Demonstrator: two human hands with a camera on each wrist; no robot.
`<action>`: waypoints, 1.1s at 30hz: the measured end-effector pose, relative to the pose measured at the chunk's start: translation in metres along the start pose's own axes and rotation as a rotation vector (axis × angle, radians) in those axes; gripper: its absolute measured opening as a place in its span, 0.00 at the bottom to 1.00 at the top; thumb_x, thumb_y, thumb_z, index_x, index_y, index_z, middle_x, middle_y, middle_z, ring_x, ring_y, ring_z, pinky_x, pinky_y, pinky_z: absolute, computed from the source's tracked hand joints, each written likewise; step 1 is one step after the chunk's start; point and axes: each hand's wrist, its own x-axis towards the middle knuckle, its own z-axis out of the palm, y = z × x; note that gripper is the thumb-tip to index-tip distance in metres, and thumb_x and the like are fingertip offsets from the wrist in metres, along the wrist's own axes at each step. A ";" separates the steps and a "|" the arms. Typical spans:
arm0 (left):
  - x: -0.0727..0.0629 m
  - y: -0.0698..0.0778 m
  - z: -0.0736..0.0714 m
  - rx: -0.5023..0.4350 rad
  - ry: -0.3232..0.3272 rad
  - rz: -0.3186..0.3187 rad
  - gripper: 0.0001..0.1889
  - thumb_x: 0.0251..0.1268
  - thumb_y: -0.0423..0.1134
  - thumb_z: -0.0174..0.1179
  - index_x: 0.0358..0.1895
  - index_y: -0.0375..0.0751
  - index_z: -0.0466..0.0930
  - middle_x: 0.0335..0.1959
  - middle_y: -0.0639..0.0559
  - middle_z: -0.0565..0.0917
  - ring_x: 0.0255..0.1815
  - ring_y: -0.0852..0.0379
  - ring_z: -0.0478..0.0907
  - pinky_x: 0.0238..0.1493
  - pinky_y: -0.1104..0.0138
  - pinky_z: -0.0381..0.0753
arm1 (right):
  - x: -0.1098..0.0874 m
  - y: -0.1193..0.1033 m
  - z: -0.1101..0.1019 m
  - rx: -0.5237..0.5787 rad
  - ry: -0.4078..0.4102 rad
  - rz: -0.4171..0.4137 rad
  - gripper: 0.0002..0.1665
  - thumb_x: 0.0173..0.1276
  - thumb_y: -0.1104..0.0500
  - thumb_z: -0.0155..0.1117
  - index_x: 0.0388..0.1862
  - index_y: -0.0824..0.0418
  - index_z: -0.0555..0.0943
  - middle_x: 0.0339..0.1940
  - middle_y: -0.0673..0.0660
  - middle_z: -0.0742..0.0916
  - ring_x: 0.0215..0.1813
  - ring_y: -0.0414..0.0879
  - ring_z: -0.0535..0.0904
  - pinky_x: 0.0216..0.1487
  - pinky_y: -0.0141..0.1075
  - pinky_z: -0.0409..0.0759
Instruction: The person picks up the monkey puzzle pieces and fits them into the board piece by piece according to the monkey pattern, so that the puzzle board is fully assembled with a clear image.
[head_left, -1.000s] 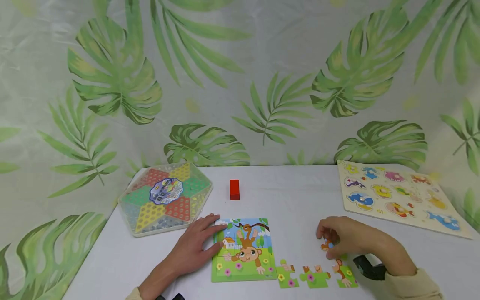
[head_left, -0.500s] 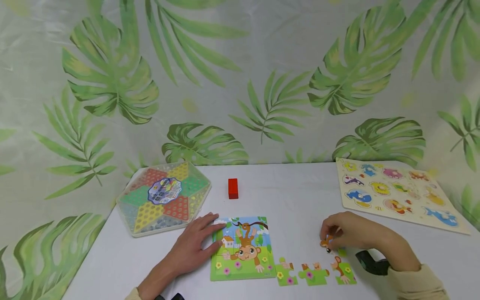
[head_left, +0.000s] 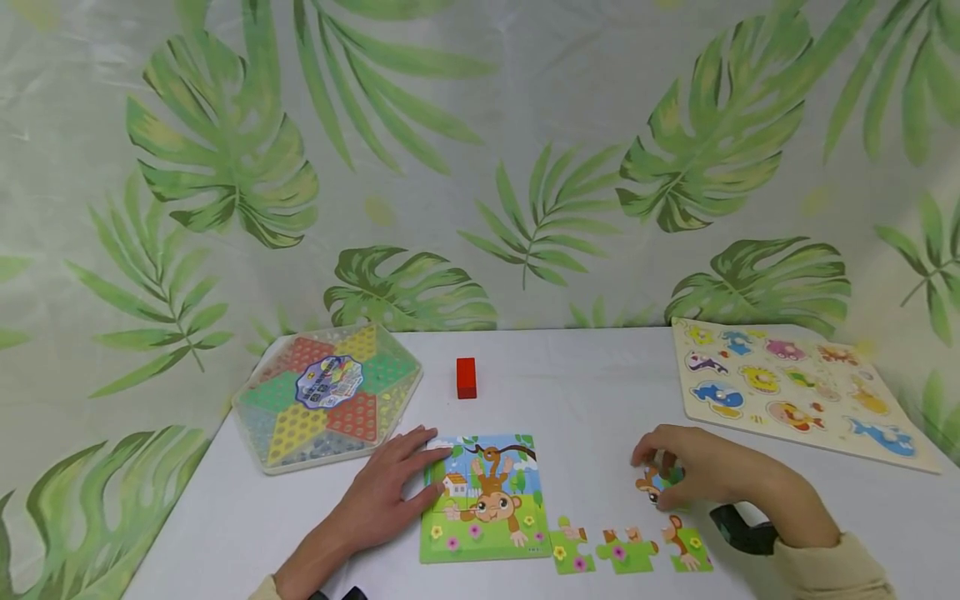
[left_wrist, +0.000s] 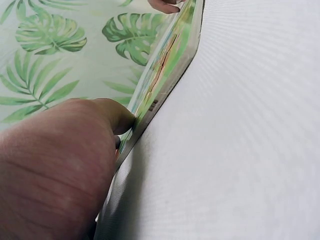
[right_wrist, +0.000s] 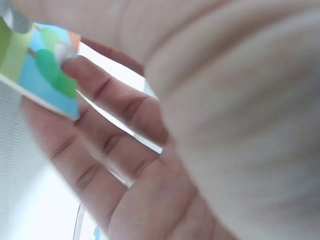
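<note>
My left hand rests on the left edge of a monkey picture puzzle, fingers spread over its surface. In the left wrist view the thumb touches the rim of the puzzle. Off to the right, my right hand pinches a jigsaw piece between thumb and fingers, partly hidden by them. The right wrist view shows blue and green print on this piece. Three loose jigsaw pieces lie in a row below: a left one, a middle one and a right one.
A Chinese checkers set lies at the back left under a clear lid. A small red block stands behind the puzzle. At the back right lies a wooden peg puzzle with sea animals. A leaf-print cloth hangs behind the white table.
The piece in my right hand has turned, so more of its monkey face and green print shows. My left hand has stayed on the puzzle; the head view has shifted slightly.
</note>
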 end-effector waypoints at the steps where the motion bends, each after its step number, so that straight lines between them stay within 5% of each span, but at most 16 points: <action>1: 0.000 0.000 0.000 0.000 -0.002 0.000 0.22 0.71 0.49 0.65 0.66 0.54 0.81 0.74 0.49 0.74 0.78 0.43 0.66 0.78 0.43 0.63 | 0.000 0.000 0.001 -0.005 0.004 -0.001 0.27 0.56 0.55 0.83 0.53 0.54 0.82 0.47 0.46 0.84 0.45 0.41 0.78 0.42 0.33 0.80; 33: 0.000 0.000 -0.001 -0.008 -0.035 -0.035 0.23 0.71 0.49 0.65 0.67 0.55 0.81 0.75 0.50 0.72 0.80 0.45 0.64 0.80 0.45 0.60 | -0.002 0.000 0.001 0.052 -0.017 0.012 0.28 0.56 0.62 0.81 0.56 0.53 0.83 0.53 0.50 0.82 0.54 0.49 0.79 0.52 0.38 0.85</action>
